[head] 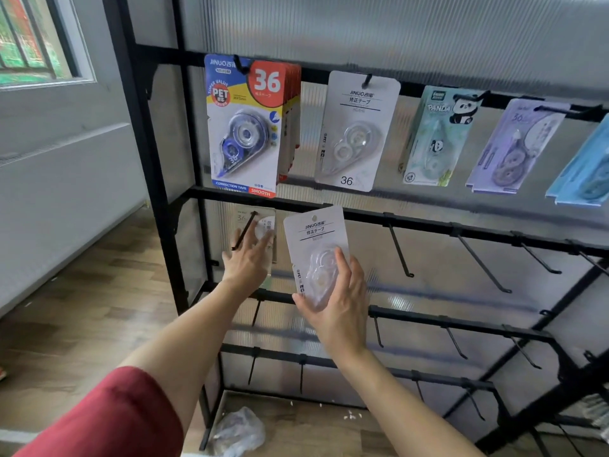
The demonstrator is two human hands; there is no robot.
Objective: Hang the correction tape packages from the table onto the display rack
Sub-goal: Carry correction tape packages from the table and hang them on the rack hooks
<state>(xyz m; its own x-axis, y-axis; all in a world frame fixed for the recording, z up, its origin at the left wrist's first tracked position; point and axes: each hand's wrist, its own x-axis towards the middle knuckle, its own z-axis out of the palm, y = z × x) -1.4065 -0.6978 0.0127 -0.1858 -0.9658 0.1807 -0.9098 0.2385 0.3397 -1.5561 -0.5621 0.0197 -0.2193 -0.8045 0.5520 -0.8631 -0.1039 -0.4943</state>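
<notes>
My right hand [336, 301] grips a white correction tape package [314, 235] upright in front of the second rail of the black display rack [158, 179], thumb across its clear blister. My left hand [245, 258], fingers straight, presses on a pale package [263, 225] that hangs on the leftmost hook [244, 230] of that rail. On the top rail hang a stack of blue, yellow and red packages [244, 127], a white package [354, 133], a panda package [435, 136] and a lilac package [510, 150]. The table is out of view.
Several bare black hooks [400, 249] stick out from the second, third and lower rails to the right of my hands. A crumpled clear plastic bag [239, 430] lies on the wooden floor at the rack's foot. A grey wall and a window stand to the left.
</notes>
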